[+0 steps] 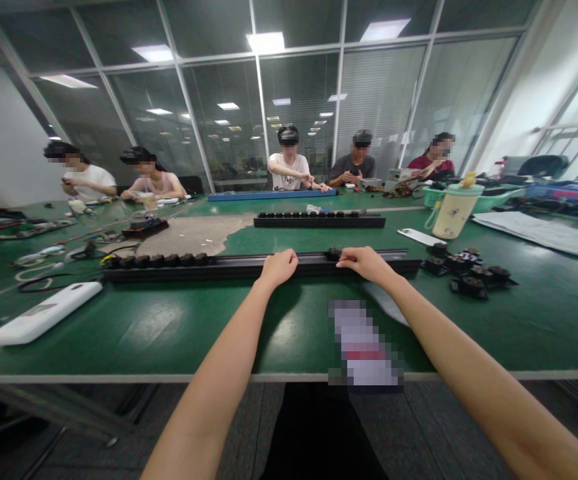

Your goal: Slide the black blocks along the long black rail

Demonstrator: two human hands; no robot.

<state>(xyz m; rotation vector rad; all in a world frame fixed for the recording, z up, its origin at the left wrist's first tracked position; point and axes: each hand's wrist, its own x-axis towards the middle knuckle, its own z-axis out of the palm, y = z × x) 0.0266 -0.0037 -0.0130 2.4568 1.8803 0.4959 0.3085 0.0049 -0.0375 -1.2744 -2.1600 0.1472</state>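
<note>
At the bench [133, 333]: green matte mat over the whole top, worn through to a pale patch beyond the work.
Left hand [279, 265]: curled into a loose fist and resting on the long black rail [249, 267]; grip narrow, fingers folded over the near edge. Whether anything small is inside the fist, cannot tell. Judged to be steadying the rail so it does not slide.
Right hand [366, 261]: fingertips pinched on a small black knob-like part [333, 253] sitting on the rail top, just left of this grip; grip narrow, holding that part.
Rail: straight, slim, dark, dull finish, lying flat and crosswise under both grips, running well past each hand.
Fitted parts [159, 259]: a row of round black caps on the rail, well to the left of the left grip; the stretch between the two grips is bare.
Loose parts [469, 270]: cluster of black blocky pieces with round tops, on the bench to the right of the right grip, near enough to reach.
Second rail [319, 220]: beyond both grips, same shape, fully lined with caps.
White case [43, 312]: smooth, rounded, oblong, well left of the left grip.
Bottle [453, 210]: pale plastic with teal lid, beyond the loose parts.
Other people: five seated at the far side, hands on their own work.
</note>
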